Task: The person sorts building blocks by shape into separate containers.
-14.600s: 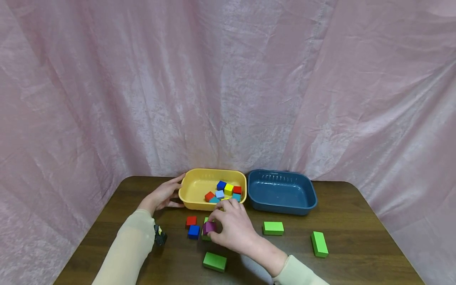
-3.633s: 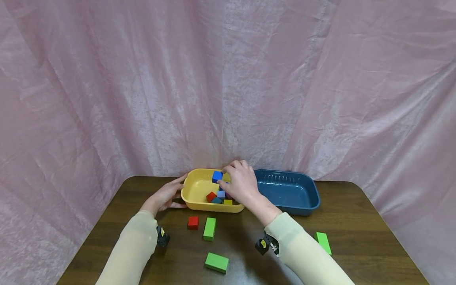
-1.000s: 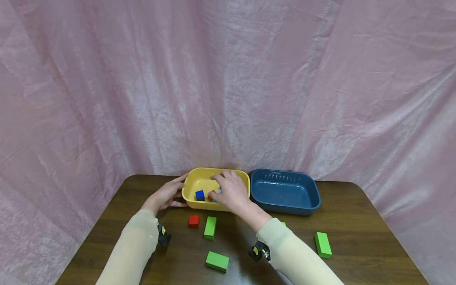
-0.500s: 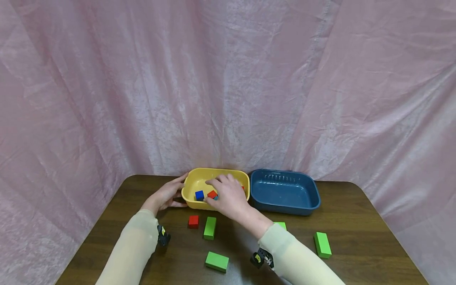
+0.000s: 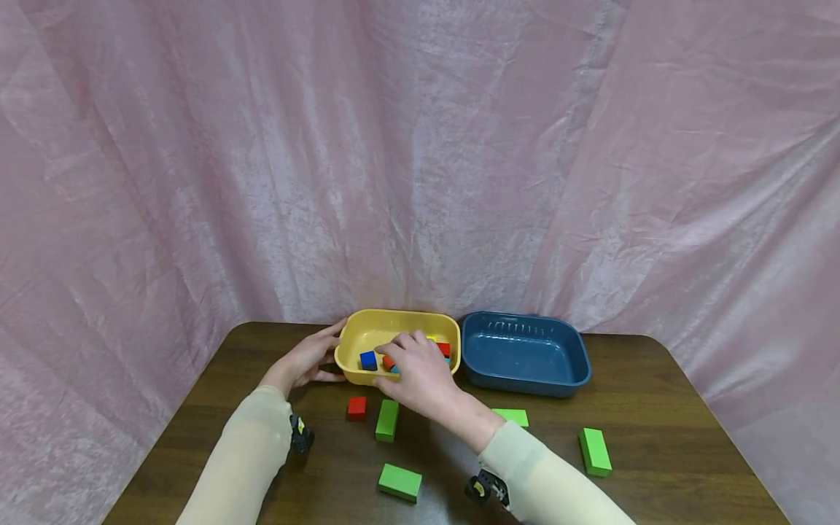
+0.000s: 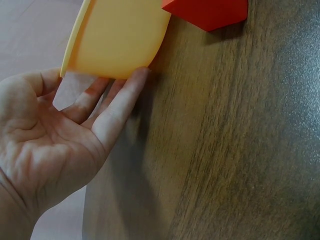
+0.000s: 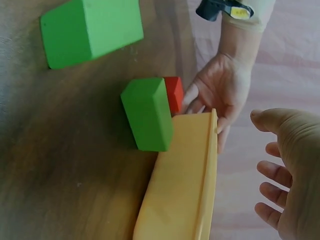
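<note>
A yellow tray [image 5: 351, 375] stands at the back of the table with small cubes inside. My left hand [image 5: 308, 359] rests on its left end; in the left wrist view the fingers [image 6: 120, 107] lie fairly straight against the outer wall. My right hand [image 5: 423, 370] hovers over the tray's near rim, holding nothing, its thumb and fingers apart. It hides part of the contents. A blue cube [image 5: 368, 361] lies toward the tray's left, a red cube [image 5: 443, 350] toward its right. Outside the tray, another red cube [image 5: 356, 409] sits beside a green block [image 5: 387, 421].
A dark blue tray [image 5: 525, 384] stands right of the yellow one, with nothing in it. More green blocks lie on the table: one in front [image 5: 399, 483], one at the right [image 5: 595, 452], and one partly behind my right forearm [image 5: 512, 416]. A pink curtain [image 5: 420, 182] hangs behind.
Earlier my right hand held a purple cube, then a blue cube above the yellow tray. The blue cube now lies inside. Over the last second the emptied hand drew back toward the near rim.
</note>
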`<state>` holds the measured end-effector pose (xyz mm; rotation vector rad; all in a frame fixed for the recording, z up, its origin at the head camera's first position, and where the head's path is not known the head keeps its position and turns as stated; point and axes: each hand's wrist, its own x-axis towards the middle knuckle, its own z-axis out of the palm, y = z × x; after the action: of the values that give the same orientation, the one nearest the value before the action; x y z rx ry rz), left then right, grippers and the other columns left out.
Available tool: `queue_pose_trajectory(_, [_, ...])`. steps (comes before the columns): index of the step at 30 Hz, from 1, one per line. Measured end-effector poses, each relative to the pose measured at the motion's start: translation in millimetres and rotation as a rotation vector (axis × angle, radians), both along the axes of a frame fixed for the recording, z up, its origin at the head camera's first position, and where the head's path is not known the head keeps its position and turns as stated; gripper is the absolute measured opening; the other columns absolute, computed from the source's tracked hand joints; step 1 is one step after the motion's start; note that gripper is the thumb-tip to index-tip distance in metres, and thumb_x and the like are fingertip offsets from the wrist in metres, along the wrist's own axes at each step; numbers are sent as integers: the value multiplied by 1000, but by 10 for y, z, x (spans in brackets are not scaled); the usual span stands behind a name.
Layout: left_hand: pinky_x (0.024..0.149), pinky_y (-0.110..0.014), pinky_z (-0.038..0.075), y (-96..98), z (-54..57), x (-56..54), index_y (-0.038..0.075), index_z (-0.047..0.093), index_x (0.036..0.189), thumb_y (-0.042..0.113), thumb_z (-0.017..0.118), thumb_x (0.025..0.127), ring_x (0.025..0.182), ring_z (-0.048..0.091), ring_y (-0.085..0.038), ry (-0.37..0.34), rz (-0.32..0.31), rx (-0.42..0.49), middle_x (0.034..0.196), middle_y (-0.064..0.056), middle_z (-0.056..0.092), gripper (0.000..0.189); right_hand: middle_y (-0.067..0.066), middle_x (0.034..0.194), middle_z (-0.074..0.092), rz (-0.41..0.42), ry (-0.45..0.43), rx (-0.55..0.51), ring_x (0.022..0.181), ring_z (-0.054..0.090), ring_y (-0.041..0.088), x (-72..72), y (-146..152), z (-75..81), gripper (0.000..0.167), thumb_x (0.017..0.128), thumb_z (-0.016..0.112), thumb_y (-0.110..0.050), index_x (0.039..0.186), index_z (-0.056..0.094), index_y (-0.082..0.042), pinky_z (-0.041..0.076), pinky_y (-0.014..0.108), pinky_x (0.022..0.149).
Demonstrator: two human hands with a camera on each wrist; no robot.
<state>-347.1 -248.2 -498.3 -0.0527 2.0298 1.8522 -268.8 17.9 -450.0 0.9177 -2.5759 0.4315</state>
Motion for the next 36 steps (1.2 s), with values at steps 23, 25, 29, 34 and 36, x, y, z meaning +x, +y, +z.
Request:
queue_pose_trajectory(23, [86, -56, 58, 1, 1, -7, 38, 21, 164, 22, 44, 109, 132, 52, -41, 1, -4, -2, 162, -17, 27, 62, -5, 103, 66, 82, 11, 152, 100, 52, 17, 228, -190, -288, 40, 87, 79, -51, 115, 79, -22, 49, 32, 84])
queue_pose_trajectory(25, [86, -56, 59, 7, 0, -12, 38, 20, 164, 22, 44, 108, 131, 53, -40, 2, -4, -1, 162, -17, 28, 63, -5, 101, 66, 79, 24, 172, 97, 52, 17, 237, -206, -317, 39, 87, 79, -51, 113, 79, -22, 49, 31, 81])
queue_pose_trajectory(29, [85, -56, 59, 19, -2, -17, 37, 20, 164, 22, 44, 109, 130, 54, -40, 2, -1, -1, 162, -17, 29, 62, -5, 101, 64, 107, 51, 246, 95, 52, 16, 260, -224, -378, 39, 90, 74, -54, 113, 78, -23, 48, 30, 79])
queue_pose_trajectory(34, [85, -56, 59, 29, 7, -13, 38, 19, 165, 23, 43, 110, 130, 53, -40, -1, -6, -8, 163, -17, 27, 62, -6, 116, 66, 159, 8, 324, 105, 51, 16, 302, -240, -438, 45, 94, 65, -60, 119, 76, -23, 47, 33, 86])
queue_pose_trajectory(36, [85, -56, 59, 35, 9, -11, 38, 19, 165, 24, 43, 110, 131, 53, -40, 0, -7, -7, 163, -17, 27, 61, -6, 123, 66, 163, -18, 347, 110, 51, 18, 315, -248, -450, 49, 96, 61, -61, 123, 75, -23, 47, 34, 89])
